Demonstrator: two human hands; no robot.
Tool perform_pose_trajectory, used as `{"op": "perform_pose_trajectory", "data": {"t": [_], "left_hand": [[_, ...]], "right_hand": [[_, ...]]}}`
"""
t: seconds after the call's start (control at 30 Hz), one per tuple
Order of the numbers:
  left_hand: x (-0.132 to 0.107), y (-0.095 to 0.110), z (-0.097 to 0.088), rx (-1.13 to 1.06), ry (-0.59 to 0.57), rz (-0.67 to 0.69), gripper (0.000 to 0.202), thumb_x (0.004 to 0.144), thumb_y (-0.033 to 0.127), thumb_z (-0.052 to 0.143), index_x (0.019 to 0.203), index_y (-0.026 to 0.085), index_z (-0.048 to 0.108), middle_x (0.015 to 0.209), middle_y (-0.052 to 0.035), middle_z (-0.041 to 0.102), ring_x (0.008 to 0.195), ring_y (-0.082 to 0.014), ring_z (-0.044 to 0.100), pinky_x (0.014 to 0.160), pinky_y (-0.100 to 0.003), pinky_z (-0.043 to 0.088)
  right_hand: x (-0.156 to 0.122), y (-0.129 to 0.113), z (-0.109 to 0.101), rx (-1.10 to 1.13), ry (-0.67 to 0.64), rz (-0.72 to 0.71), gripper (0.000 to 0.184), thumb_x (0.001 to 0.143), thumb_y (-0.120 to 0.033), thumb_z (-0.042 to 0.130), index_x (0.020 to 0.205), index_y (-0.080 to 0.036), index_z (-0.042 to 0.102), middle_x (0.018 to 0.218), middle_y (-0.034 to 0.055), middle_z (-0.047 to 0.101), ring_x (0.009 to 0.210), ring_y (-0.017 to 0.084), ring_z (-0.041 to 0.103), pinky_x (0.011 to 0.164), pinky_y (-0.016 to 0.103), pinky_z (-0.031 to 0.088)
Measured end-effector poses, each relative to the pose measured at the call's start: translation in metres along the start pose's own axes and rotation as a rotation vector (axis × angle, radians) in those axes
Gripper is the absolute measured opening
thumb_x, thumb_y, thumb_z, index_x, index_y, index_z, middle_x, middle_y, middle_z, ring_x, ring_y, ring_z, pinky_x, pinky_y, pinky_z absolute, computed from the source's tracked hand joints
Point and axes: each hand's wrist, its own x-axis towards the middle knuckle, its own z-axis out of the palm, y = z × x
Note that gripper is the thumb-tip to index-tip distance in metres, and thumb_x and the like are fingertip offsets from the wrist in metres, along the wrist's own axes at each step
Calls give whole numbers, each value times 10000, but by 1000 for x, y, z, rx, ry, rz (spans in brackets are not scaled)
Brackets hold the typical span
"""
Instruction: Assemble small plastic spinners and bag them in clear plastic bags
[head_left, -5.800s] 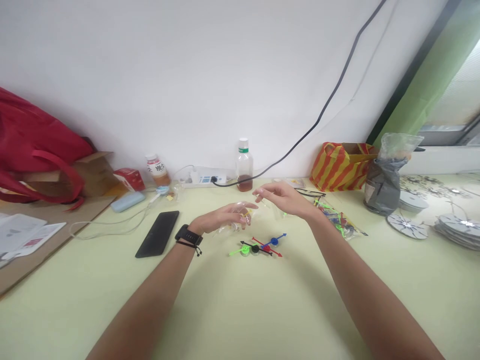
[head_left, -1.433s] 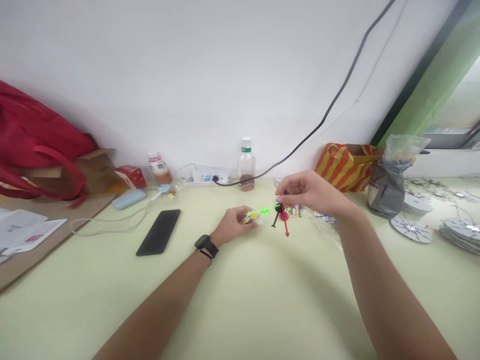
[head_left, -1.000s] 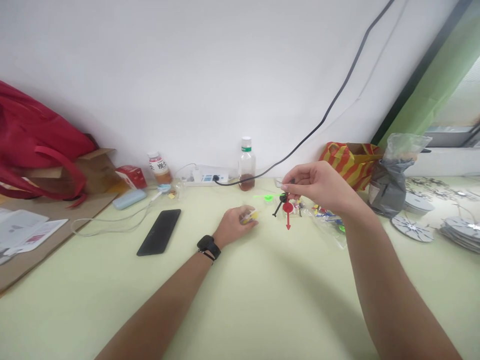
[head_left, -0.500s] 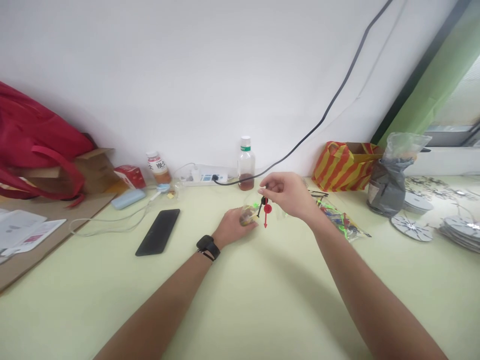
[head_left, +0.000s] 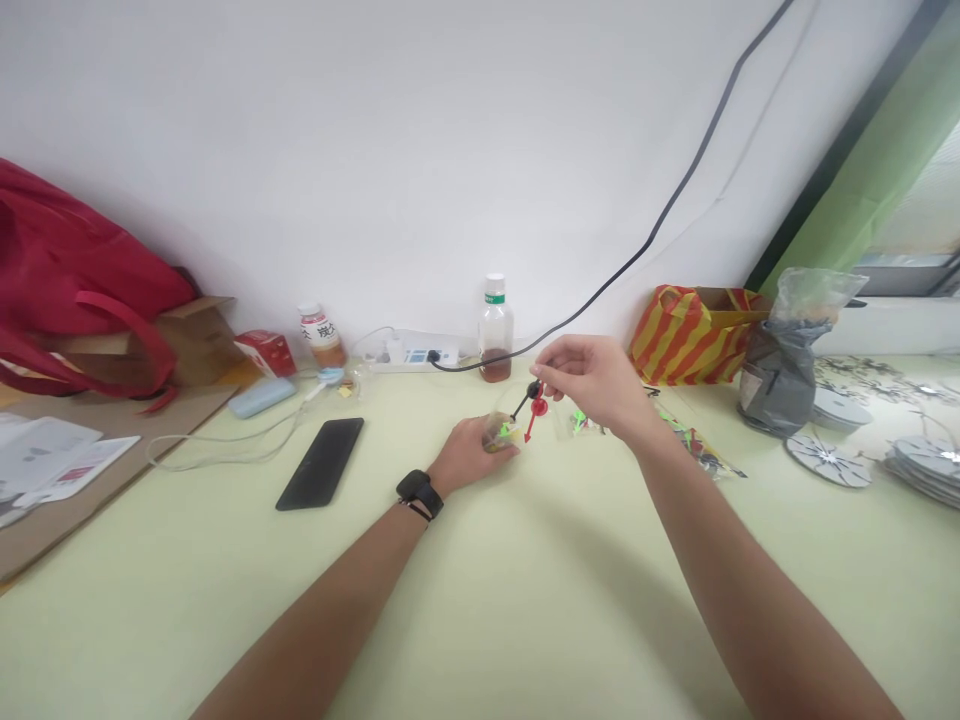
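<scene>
My right hand (head_left: 592,382) is raised a little above the table, thumb and forefinger pinched on a black clock hand (head_left: 523,402) and a red clock hand (head_left: 538,407). Both pieces hang down with their arrow tips pointing toward the left hand. My left hand (head_left: 466,458), with a black watch on the wrist, is curled round a small clear plastic bag (head_left: 501,432) on the table. Bright green and yellowish bits show inside it. Just right of the bag lies another clear packet (head_left: 581,421) with green pieces, partly behind my right hand.
A bag of colourful pieces (head_left: 697,447) lies right of my right forearm. Grey discs (head_left: 829,460) are stacked farther right. A bottle (head_left: 495,335), a power strip (head_left: 420,352) and a striped bag (head_left: 679,335) stand along the wall. A black phone (head_left: 321,464) lies left.
My right hand has shifted slightly right, and the clock hands have swung so their tips slant left. More of the green in the left hand's bag shows. The whole view has moved a little.
</scene>
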Motion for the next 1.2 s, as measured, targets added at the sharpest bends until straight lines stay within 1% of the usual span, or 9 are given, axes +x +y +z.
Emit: {"op": "perform_pose_trajectory", "data": {"t": [0.13, 0.27, 0.5, 0.6, 0.73, 0.83, 0.93, 1.1, 1.2], "left_hand": [[0, -8, 4, -92, 22, -17, 403, 799, 414, 786, 1147, 219, 728, 872, -8, 730, 732, -175, 626, 686, -278, 494], [0, -11, 5, -193, 15, -71, 452, 779, 447, 808, 1134, 184, 716, 801, 7, 692, 644, -145, 582, 633, -270, 475], [2, -12, 5, -270, 30, -94, 489, 748, 456, 846, 1131, 180, 718, 826, -4, 708, 655, -144, 595, 644, -276, 483], [2, -13, 6, -306, 26, -98, 493, 742, 437, 855, 1139, 177, 718, 852, -15, 721, 691, -154, 624, 676, -287, 505], [2, -10, 5, -337, 56, -111, 444, 750, 422, 852, 1088, 160, 731, 884, -46, 728, 762, -187, 655, 734, -320, 534], [2, -8, 3, -357, 63, -80, 404, 784, 416, 828, 1091, 169, 736, 919, -50, 723, 773, -180, 639, 743, -315, 526], [3, -7, 2, -330, 22, -66, 426, 790, 419, 824, 1129, 182, 725, 885, -23, 703, 701, -146, 584, 685, -285, 487], [3, -11, 4, -198, 18, -87, 351, 797, 463, 796, 961, 159, 732, 714, 13, 630, 596, -119, 481, 567, -256, 387], [2, -10, 4, -131, 15, -69, 328, 825, 457, 758, 965, 162, 726, 729, 19, 649, 578, -110, 457, 549, -251, 366]], "right_hand": [[-1, -7, -6, 105, 194, -49, 326, 765, -453, 847, 830, -171, 699, 694, 48, 729, 653, 204, 739, 640, 322, 638], [-2, -1, 6, 139, 290, -145, 318, 824, -482, 798, 892, -194, 682, 757, 49, 747, 708, 220, 760, 706, 361, 659], [-3, 17, 20, -104, 45, -312, 196, 950, -388, 648, 883, -209, 693, 849, 55, 747, 796, 204, 733, 774, 330, 604], [-3, 18, 20, -166, -69, -260, 183, 947, -361, 631, 882, -205, 701, 777, 39, 730, 713, 185, 705, 684, 290, 557], [-2, 22, 27, -247, -14, -137, 211, 944, -383, 616, 945, -192, 705, 726, 29, 717, 515, 136, 556, 540, 265, 437], [1, 26, 30, -374, -88, -144, 193, 942, -360, 618, 917, -198, 718, 819, 34, 751, 532, 123, 512, 578, 265, 404], [3, 28, 28, -487, -142, -168, 215, 961, -352, 604, 893, -197, 736, 758, 23, 729, 585, 139, 548, 629, 267, 390], [-1, 24, 30, -344, -302, -135, 289, 1009, -416, 541, 991, -195, 726, 879, 30, 747, 540, 113, 565, 576, 256, 394], [-5, 25, 33, -287, -382, -135, 234, 977, -402, 608, 1039, -205, 717, 989, 35, 747, 606, 113, 612, 580, 244, 415]]}}
